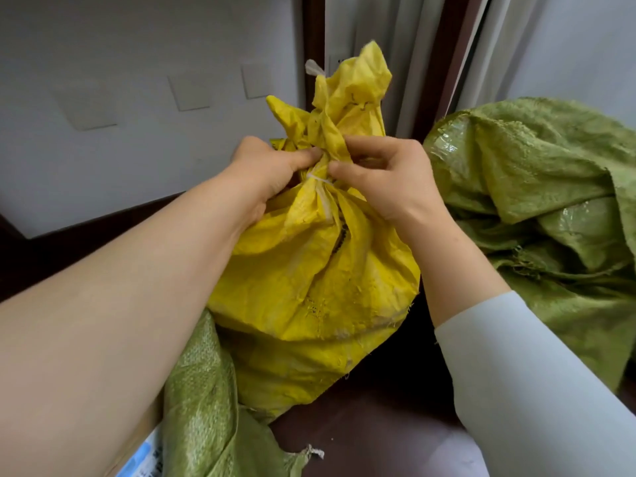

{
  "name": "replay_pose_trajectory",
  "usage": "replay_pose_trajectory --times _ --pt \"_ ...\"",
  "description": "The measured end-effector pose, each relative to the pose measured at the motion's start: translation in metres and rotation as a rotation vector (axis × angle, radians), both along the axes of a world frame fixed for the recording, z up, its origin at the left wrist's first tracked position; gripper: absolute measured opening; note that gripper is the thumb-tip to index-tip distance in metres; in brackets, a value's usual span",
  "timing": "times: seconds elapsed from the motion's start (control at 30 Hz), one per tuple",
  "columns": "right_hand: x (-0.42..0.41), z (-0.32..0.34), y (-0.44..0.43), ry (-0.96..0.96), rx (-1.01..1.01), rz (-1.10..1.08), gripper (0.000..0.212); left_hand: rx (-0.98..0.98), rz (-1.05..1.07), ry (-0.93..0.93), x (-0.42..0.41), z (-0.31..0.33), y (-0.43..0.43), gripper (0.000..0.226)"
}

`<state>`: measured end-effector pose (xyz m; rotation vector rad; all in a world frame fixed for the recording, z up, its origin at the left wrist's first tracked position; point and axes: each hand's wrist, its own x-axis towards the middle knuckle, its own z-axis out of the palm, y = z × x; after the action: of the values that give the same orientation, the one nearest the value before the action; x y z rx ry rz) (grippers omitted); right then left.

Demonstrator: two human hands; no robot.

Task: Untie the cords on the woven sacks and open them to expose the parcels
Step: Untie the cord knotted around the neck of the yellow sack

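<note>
Left hand [272, 166]: centre of the frame, fingers curled round the tied neck of the yellow sack [309, 270], thumb pressed on top.
Right hand [385, 177]: just right of it, thumb and bent fingers pinched the same neck.
Left arm [120, 304]: bare, reached in from lower left.
Right arm [516, 373]: pale-sleeved to mid-forearm, from lower right.
</note>
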<state>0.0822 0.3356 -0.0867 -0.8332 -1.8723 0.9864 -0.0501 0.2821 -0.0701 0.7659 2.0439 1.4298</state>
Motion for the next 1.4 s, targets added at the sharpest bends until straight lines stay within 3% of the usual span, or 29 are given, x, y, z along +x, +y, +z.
replay_pose_trajectory --times 0.13,0.2,0.3,0.43,0.53,0.63,0.73,0.8,0.9,0.97,1.03,1.1,1.4 --pt "0.003 -0.006 0.01 -0.078 0.024 -0.128 0.036 0.045 -0.226 -0.095 0.004 0.001 -0.017 0.011" --pt "0.002 -0.008 0.011 -0.081 0.056 -0.157 0.04 0.108 -0.307 -0.128 0.007 -0.006 -0.024 0.019" --pt "-0.002 -0.008 0.007 -0.054 0.146 -0.165 0.044 0.204 -0.258 -0.156 0.013 -0.015 -0.029 0.027" --pt "0.002 -0.003 0.004 0.001 0.155 -0.003 0.029 0.264 -0.168 -0.177 0.015 -0.022 -0.028 0.03" --pt "0.012 0.006 0.001 -0.1 0.062 0.098 0.03 0.301 -0.17 -0.179 0.017 -0.025 -0.028 0.026" --pt "0.011 0.009 -0.002 -0.244 0.201 0.136 0.031 0.351 -0.175 -0.155 0.021 -0.028 -0.027 0.022" --pt "0.003 0.001 -0.002 -0.175 0.23 0.068 0.017 0.351 -0.139 -0.125 0.021 -0.031 -0.025 0.025" --pt "0.001 0.0 -0.002 -0.124 0.172 0.048 0.01 0.342 -0.075 -0.056 0.021 -0.034 -0.023 0.036" --pt "0.003 0.001 0.001 -0.064 -0.023 0.081 0.006 0.327 0.143 0.202 0.023 -0.04 -0.024 0.069" --pt "0.006 0.003 0.003 -0.013 -0.178 0.1 0.011 0.452 0.199 0.367 0.025 -0.04 -0.03 0.055" --pt "0.01 0.004 0.003 0.034 -0.263 0.116 0.013 0.568 0.096 0.506 0.029 -0.039 -0.035 0.035" --pt "0.014 0.007 0.0 0.044 -0.278 0.122 0.011 0.556 -0.029 0.621 0.033 -0.037 -0.036 0.018" --pt "0.02 0.018 -0.013 -0.189 -0.047 0.075 0.01 0.432 -0.104 0.757 0.035 -0.044 -0.03 0.023"
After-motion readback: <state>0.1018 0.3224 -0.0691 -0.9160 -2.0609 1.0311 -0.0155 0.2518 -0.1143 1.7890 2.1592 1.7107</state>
